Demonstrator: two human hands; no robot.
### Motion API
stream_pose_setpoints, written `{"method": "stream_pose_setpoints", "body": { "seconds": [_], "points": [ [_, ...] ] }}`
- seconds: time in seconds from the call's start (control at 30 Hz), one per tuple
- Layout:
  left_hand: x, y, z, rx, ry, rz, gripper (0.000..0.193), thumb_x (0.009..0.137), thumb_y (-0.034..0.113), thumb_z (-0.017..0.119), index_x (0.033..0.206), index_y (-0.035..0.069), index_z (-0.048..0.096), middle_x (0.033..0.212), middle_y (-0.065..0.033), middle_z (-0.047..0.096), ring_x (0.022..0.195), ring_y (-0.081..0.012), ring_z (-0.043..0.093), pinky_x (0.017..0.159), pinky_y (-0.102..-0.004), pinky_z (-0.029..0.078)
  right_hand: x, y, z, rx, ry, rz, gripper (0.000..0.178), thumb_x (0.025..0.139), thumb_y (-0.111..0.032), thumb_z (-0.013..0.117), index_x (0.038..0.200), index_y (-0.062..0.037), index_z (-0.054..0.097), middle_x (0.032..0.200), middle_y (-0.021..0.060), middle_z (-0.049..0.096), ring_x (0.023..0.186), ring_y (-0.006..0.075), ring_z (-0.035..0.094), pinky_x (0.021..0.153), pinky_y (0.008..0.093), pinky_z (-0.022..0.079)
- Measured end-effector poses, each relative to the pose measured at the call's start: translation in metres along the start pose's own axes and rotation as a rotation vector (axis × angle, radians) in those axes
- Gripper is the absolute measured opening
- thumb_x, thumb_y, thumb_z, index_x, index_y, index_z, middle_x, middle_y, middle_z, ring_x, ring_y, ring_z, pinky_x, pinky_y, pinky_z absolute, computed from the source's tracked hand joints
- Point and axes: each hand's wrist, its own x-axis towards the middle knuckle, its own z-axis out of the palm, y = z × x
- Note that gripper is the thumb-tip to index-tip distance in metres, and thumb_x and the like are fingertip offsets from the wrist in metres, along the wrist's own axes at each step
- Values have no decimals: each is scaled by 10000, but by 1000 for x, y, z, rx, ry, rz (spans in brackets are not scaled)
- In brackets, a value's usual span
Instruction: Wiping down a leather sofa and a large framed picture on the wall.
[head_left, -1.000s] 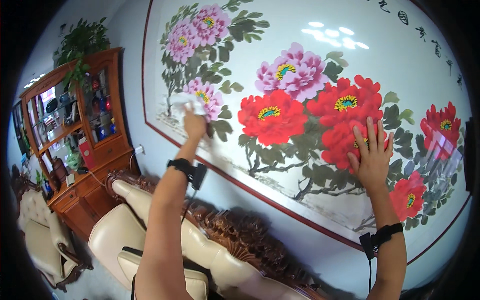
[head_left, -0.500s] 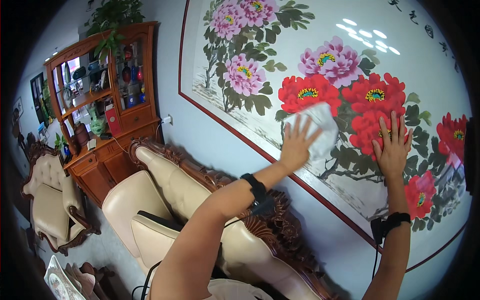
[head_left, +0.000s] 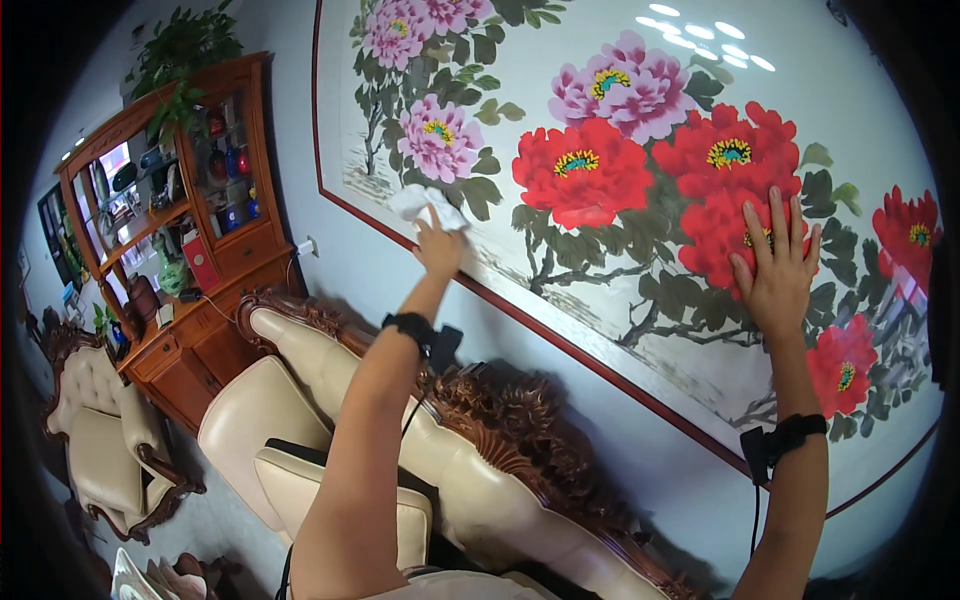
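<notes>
A large framed painting [head_left: 530, 72] of pink and red peonies hangs on the wall before me, behind a shiny surface. My left hand [head_left: 440, 247] presses a crumpled white cloth [head_left: 412, 203] against its lower left part, just above the dark red frame edge [head_left: 600, 368] and below a pink flower. Part of the cloth is hidden under the fingers. Farther right, my right hand [head_left: 778, 275] lies flat on the painting over a red peony, fingers stretched upward and nothing in it. Black straps with small devices sit around both wrists.
Below the painting, a cream sofa [head_left: 480, 490] with a carved dark wood back [head_left: 530, 425] stands between me and the wall. At left are a wooden display cabinet [head_left: 245, 265] with vases, a trailing plant [head_left: 185, 60] on top, and a cream armchair [head_left: 105, 450].
My left hand has swept the cloth leftward along the painting's lower part, from beside the red peony to below the pink one. My right hand stays on the red peony. The view has shifted slightly.
</notes>
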Motion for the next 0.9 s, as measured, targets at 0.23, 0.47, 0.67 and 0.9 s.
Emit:
{"method": "stream_pose_setpoints", "body": {
  "seconds": [0.23,0.47,0.67,0.9],
  "points": [
    [-176,82,28,-262,68,598,795,739,143,665,1479,162,377,1406,-351,312,1420,-515,121,1093,-651,169,6,-4,6,-1,-6,-7,720,821,-315,678,1475,-284,378,1585,31,241,1467,266,187,1169,535,148],
    [-155,166,-12,-308,21,1084,563,613,54,684,1160,190,677,1449,-294,308,1442,-478,100,1099,-668,149,12,-9,-2,-7,15,-30,716,797,-336,689,1455,-260,417,1574,59,268,1460,300,207,1158,560,161],
    [-27,274,-84,-316,452,1064,595,738,180,665,1322,241,568,1488,-258,296,1428,-467,166,1103,-666,146,11,-12,1,4,6,-18,722,783,-336,703,1447,-260,428,1571,57,273,1457,304,211,1161,565,148],
    [151,245,-116,-188,667,752,730,814,268,598,1494,287,332,1449,-241,385,1336,-419,357,1018,-618,327,7,-3,2,-37,-34,-7,750,758,-297,729,1443,-239,430,1570,86,269,1450,328,222,1155,575,141]
  ]
}}
